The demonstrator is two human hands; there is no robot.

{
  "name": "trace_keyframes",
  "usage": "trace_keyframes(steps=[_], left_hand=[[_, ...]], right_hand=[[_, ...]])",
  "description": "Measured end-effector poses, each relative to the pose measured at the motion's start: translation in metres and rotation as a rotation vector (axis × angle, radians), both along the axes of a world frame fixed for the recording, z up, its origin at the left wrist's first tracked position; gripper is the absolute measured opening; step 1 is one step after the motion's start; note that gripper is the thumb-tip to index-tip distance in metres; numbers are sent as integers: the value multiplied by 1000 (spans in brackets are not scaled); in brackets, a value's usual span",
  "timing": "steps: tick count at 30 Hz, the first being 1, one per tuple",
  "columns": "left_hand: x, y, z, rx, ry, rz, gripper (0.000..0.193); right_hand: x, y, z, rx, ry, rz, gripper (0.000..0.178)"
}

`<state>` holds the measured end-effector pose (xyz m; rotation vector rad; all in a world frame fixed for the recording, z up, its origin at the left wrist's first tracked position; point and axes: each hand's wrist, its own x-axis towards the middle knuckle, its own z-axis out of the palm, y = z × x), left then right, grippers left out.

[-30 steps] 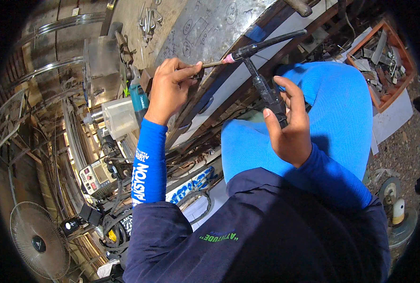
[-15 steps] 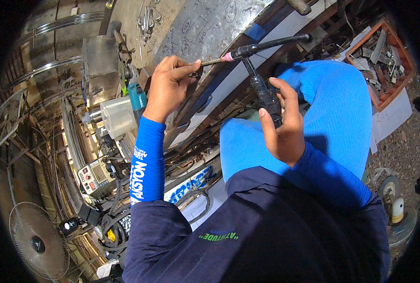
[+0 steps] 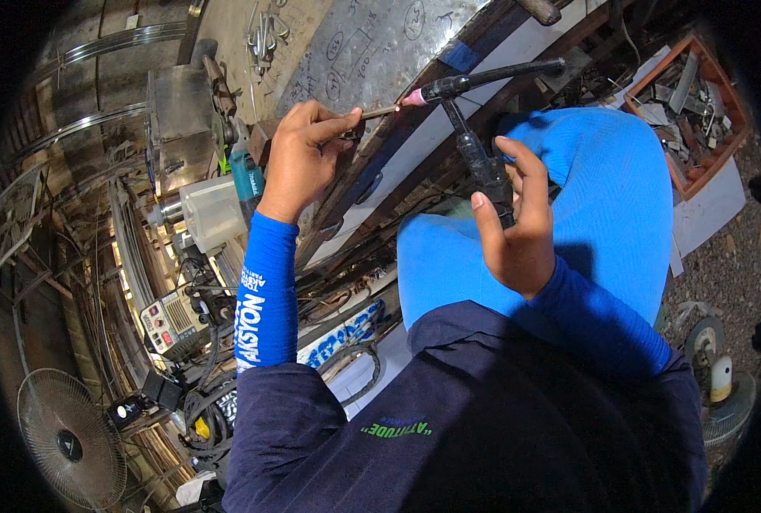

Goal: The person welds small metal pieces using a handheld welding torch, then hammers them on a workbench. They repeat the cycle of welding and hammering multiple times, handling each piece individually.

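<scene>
My right hand (image 3: 522,244) is closed loosely around the black handle of a TIG welding torch (image 3: 480,162), thumb and forefinger on either side of it. The torch ends in a pink nozzle (image 3: 414,98) that points left, and a long black back cap slants up to the right. Between thumb and forefinger, my left hand (image 3: 302,158) pinches a thin metal rod (image 3: 379,113). The rod's right end shows a small reddish glow close to the nozzle. Both hands are above the near edge of a workbench.
A marked metal sheet (image 3: 346,64) and several hex keys (image 3: 265,43) lie on the bench. A teal power tool (image 3: 247,175) and a clear plastic container (image 3: 209,214) are at the left. An orange-brown crate (image 3: 722,162) of metal scraps stands right; a fan (image 3: 68,440) is lower left.
A reddish glow now shows at the rod's tip, and a slight gap appears between it and the nozzle. The torch and right hand have shifted very slightly; the left hand is nearly still.
</scene>
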<state>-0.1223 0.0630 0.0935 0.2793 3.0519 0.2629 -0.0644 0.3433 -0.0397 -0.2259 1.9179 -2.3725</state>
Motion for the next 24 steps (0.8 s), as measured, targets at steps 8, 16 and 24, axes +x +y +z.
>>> trace_keyframes(steps=[8,16,24], left_hand=[[0,0,-1,12,-12,18,48],[2,-1,-3,14,-14,47,49],[0,3,-1,18,-26,48,48]], right_hand=[[0,0,1,-63,-66,18,65],[-2,0,2,-68,-65,8,65],[-6,-2,-2,-57,-30,12,63]])
